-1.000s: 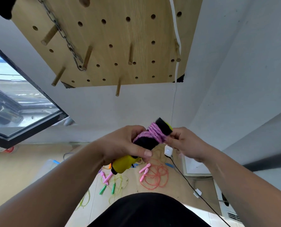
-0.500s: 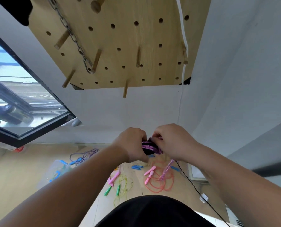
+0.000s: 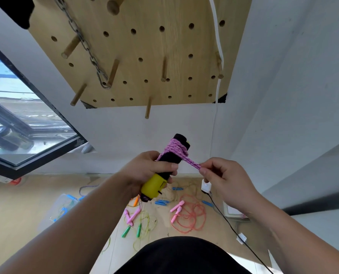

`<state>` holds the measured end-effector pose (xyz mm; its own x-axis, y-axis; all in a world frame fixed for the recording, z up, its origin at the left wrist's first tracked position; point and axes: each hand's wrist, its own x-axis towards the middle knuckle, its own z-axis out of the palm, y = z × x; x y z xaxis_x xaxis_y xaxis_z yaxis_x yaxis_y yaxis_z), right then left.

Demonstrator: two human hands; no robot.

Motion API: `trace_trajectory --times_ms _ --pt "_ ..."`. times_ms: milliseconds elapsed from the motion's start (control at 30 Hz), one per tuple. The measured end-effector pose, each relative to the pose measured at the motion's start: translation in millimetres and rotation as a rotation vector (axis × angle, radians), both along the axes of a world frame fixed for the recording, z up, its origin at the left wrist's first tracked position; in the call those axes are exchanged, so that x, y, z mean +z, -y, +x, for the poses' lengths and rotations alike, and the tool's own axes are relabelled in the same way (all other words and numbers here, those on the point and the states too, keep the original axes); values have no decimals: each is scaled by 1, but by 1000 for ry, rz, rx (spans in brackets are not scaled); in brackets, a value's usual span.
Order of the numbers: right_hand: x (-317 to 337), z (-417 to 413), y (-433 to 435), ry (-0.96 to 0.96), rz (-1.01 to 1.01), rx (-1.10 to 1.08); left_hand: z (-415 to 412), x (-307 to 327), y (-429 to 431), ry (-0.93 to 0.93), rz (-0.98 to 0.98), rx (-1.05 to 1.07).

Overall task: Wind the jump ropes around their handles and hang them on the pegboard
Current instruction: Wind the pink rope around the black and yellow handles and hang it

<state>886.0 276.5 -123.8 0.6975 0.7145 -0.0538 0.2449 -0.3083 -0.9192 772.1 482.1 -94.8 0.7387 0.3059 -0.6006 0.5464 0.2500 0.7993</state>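
I see my left hand (image 3: 146, 173) curled round the black-and-yellow jump-rope handles (image 3: 164, 169); at 3 o'clock, my right hand (image 3: 222, 178) pinches the pink braided rope (image 3: 175, 150), wooden pegboard (image 3: 145, 46) at 12.

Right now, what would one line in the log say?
step: winding | left hand: grips black-and-yellow handles | right hand: pinches pink rope end | pegboard: this rope not yet hung
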Motion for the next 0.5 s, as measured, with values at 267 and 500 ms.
trace_trajectory --times_ms 267,500 --pt "-8 10 -11 -324 164 68 -5 5 14 210 -296 -74" --pt "-10 32 -12 -251 27 246 -11 7 3 222 -202 -353"
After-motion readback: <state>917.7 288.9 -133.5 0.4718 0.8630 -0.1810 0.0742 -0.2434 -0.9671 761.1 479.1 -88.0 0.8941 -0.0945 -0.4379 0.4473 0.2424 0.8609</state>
